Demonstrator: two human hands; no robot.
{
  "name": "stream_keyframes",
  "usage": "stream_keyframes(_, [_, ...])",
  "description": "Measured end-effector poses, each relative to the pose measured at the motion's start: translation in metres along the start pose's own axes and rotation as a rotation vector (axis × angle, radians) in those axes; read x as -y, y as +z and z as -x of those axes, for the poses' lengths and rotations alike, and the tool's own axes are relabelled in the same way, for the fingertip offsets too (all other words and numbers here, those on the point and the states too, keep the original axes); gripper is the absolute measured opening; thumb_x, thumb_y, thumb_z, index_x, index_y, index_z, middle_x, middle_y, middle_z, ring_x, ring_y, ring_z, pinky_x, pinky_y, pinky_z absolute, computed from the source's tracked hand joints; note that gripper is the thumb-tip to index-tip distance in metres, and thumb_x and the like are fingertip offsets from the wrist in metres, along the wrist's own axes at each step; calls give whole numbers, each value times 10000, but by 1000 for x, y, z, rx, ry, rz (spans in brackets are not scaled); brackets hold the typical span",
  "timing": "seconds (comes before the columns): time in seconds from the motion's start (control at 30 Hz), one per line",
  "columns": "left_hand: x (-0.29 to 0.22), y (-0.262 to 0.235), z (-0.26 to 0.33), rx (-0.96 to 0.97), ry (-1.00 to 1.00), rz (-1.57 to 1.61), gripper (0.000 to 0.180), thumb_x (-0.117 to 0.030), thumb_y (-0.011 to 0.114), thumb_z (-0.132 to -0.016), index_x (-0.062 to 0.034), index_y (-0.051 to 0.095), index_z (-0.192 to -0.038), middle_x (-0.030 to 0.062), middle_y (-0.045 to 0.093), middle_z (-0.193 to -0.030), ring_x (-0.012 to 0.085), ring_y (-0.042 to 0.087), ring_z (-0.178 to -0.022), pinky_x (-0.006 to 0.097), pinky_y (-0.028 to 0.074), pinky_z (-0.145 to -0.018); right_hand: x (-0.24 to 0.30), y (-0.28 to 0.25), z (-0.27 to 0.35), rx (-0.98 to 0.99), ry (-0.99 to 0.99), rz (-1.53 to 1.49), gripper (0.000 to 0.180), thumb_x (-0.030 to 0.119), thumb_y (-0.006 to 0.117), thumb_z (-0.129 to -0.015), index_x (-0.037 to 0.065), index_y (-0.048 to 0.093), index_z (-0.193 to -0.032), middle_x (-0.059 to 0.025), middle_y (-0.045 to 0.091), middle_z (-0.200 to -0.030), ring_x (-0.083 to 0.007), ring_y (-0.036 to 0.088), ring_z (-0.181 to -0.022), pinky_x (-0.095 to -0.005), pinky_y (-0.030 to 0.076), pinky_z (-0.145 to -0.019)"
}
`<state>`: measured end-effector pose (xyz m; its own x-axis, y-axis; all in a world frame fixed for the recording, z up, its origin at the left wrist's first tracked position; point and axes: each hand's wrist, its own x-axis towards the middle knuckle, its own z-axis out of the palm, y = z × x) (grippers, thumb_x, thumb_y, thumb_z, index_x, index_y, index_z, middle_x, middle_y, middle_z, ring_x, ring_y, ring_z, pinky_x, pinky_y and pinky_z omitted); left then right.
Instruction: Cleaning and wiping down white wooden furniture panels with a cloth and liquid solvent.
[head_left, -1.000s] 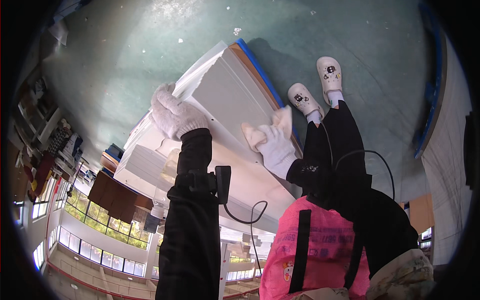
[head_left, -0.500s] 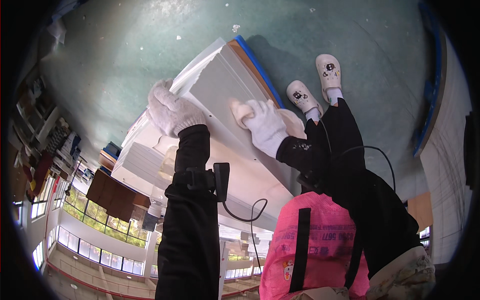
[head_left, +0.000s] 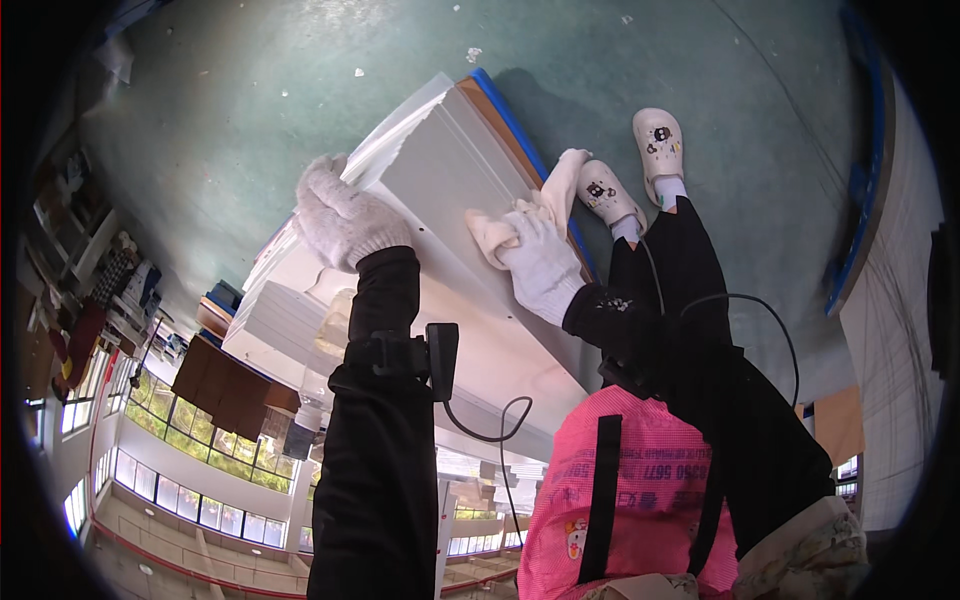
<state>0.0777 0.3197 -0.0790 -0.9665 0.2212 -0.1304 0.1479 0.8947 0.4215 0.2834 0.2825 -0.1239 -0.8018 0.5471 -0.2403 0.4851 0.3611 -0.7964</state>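
Note:
A thick stack of white panels [head_left: 447, 165] stands on a pallet with a brown board and a blue edge [head_left: 508, 118]. My left hand [head_left: 350, 215], in a pale knitted glove, is closed over the stack's left edge; its fingertips are partly hidden. On the stack's grey-white side lies my right hand [head_left: 543, 265], in a white glove, closed on a cream cloth [head_left: 488, 234]. Part of the cloth sticks out under the fingers, and a loose end hangs past the blue edge towards my shoes.
My white clogs [head_left: 657, 145] stand on the green floor [head_left: 230, 120] right of the stack. A pink bag [head_left: 575, 450] with black straps hangs close to me. Black cables [head_left: 735, 295] loop by my arms. A blue-edged white surface [head_left: 880, 350] curves along the far right.
My right hand has shifted slightly right and down along the panel side. The cloth's loose end has swung out over the blue edge. My left hand stays in place.

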Motion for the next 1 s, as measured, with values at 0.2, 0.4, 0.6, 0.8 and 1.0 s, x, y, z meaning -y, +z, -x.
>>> stream_keyframes(0.2, [13, -7, -6, -5, 113, -140, 465, -321, 307, -975, -7, 642, -1047, 137, 682, -999, 271, 598, -995, 360, 439, -940, 8, -24, -30, 263, 79, -59, 176, 99, 560, -760, 107, 608, -929, -113, 491, -1033, -352, 509, -1029, -499, 349, -1014])
stream_keyframes(0.4, [13, -3, -6, -11, 111, -65, 464, -340, 308, -972, -37, 653, -1043, 102, 693, -999, 282, 564, -1021, 369, 386, -991, 2, -6, 1, 116, 102, -116, 209, 28, 552, -725, 42, 591, -929, -174, 490, -1201, -416, 452, -1209, -494, 337, -1040])
stream_keyframes(0.6, [18, -3, -9, -35, 121, -124, 450, -342, 318, -968, -65, 666, -1036, 61, 700, -991, 285, 542, -1039, 384, 394, -975, 1, -25, -39, 157, -29, 14, 177, 50, 579, -712, 51, 596, -887, -114, 503, -1102, -361, 503, -1036, -478, 400, -879])
stream_keyframes(0.8, [14, -5, -6, -5, 136, -160, 431, -324, 332, -965, -62, 672, -1012, 87, 689, -1000, 284, 551, -1028, 387, 412, -952, -7, -18, -4, 130, -51, 57, 245, 46, 585, -730, 83, 611, -971, -106, 507, -1133, -354, 508, -1044, -491, 402, -925])
stream_keyframes(1.0, [10, -1, -2, -28, 104, -115, 442, -319, 348, -951, -20, 666, -1022, 119, 702, -1033, 283, 636, -1001, 369, 445, -936, -11, -16, -49, 189, -22, 48, 310, 36, 558, -729, 71, 612, -1032, -129, 485, -1169, -344, 494, -1071, -459, 386, -927])
